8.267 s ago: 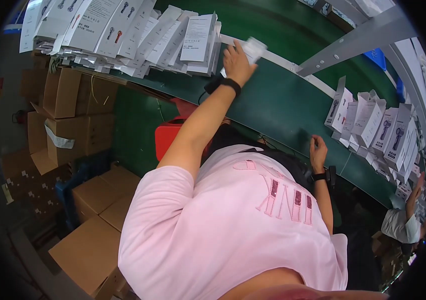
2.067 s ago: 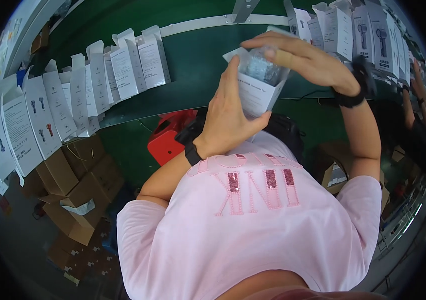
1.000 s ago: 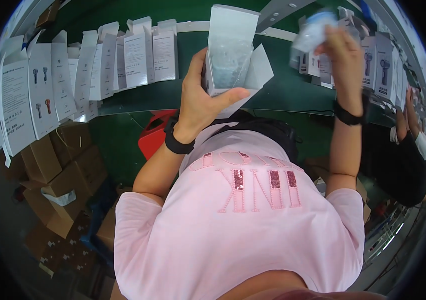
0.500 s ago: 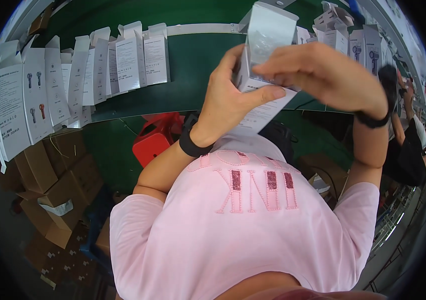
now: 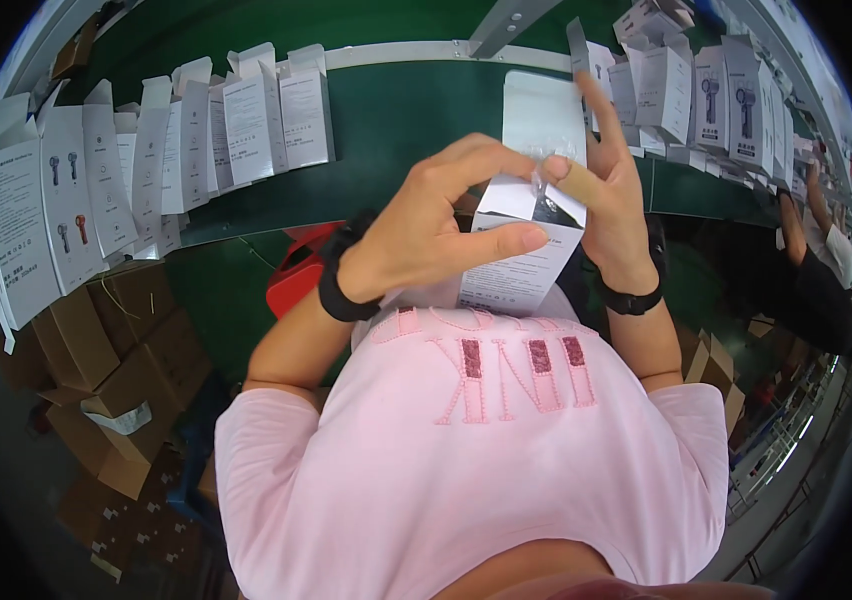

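Note:
In front of my chest is a white printed carton (image 5: 521,272), its top open and the long lid flap (image 5: 543,103) standing up on the far side. My left hand (image 5: 431,225) grips the carton from the left, thumb across the near face and forefinger bent over the opening. Clear plastic film (image 5: 556,152) bunches at the mouth, with something dark just inside. On the right side is my right hand (image 5: 614,210), its fingers stretched upward beside the flap. Its thumb tip touches the film near my left forefinger.
Several upright white cartons (image 5: 251,125) line the green bench (image 5: 401,110) at left; more cartons (image 5: 711,100) stand at right. A metal post (image 5: 508,28) rises at the back. Below are a red stool (image 5: 296,285) and brown boxes (image 5: 136,350). Another person (image 5: 811,280) is at far right.
The carton has come lower and nearer my chest. My right hand has swung from above the opening to the carton's right side, its fingers now pointing upward. My left forefinger has moved over the opening.

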{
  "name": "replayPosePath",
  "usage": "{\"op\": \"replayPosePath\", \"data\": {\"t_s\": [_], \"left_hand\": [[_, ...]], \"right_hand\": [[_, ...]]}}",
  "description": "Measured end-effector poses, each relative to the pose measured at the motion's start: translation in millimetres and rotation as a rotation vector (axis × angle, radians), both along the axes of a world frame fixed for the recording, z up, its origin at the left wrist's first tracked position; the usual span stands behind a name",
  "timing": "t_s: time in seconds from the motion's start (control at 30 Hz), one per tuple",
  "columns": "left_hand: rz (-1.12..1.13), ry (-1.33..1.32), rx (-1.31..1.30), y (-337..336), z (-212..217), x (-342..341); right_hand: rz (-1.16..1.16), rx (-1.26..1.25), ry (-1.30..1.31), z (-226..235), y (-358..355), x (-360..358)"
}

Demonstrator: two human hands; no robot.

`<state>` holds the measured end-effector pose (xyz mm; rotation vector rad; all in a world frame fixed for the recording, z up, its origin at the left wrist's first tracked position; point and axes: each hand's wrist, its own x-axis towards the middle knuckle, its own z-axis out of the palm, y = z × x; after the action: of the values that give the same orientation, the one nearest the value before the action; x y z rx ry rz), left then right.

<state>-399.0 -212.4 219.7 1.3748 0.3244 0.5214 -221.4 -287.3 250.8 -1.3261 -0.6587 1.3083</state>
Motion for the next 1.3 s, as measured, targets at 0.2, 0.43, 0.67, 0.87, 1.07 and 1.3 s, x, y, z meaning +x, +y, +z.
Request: {"op": "replayPosePath", "data": {"t_s": [0.2,0.43,0.67,0.87,1.07,1.3], "left_hand": [[0.146,-0.029,-0.038,-10,-4,13],[0.262,0.024,-0.129,-8,-15,24],[0.221,-0.002,-0.103,-4,-23,25],[0.159,0.017,-0.26,-7,-20,26],[0.021,0.016,-0.215,-6,-20,38],[-0.105,0.004,-0.182,-13,-21,82]], "right_hand": [[0.127,0.44,-0.174,-7,-4,15],[0.395,0.368,-0.572,9,-5,34],[0.545,0.379,-0.619,18,-1,41],[0.565,0.355,-0.841,15,-20,31],[0.381,0.407,-0.671,5,-37,46],[0.151,0.176,-0.482,10,-63,68]]}}
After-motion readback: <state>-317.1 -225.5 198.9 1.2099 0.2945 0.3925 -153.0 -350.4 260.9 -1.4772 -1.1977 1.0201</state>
